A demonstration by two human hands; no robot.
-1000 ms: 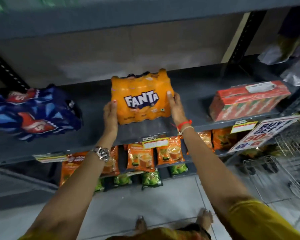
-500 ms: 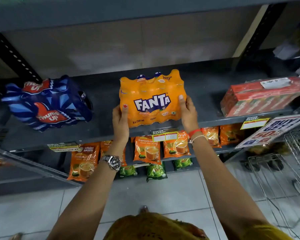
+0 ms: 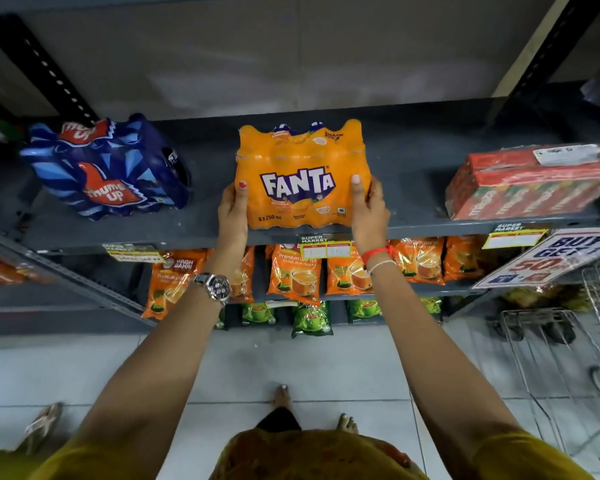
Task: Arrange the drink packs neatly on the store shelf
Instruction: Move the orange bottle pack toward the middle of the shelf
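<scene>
Both hands grip the orange Fanta pack (image 3: 300, 174) by its sides: left hand (image 3: 232, 211) on its left edge, right hand (image 3: 369, 207) on its right, thumbs on the front face. Pack stands at the front lip of the grey shelf (image 3: 413, 161), base just at the edge.

Risk, as I judge it: let go this close to the lip and it may tip forward off the shelf; slick shrink-wrap could slide under the thumbs.

Readable: "FANTA", "8 x 250 ml". Shelf tag (image 3: 326, 249) below: "SUPER MARKET". Tea pouches (image 3: 293, 275): "Premium", "WAGH BAKRI". Blue pack (image 3: 108, 168), well left, tilted: "Thums Up". Red carton (image 3: 534, 181), well right. Sign (image 3: 551, 258): "BUY", "GET", "50".
</scene>
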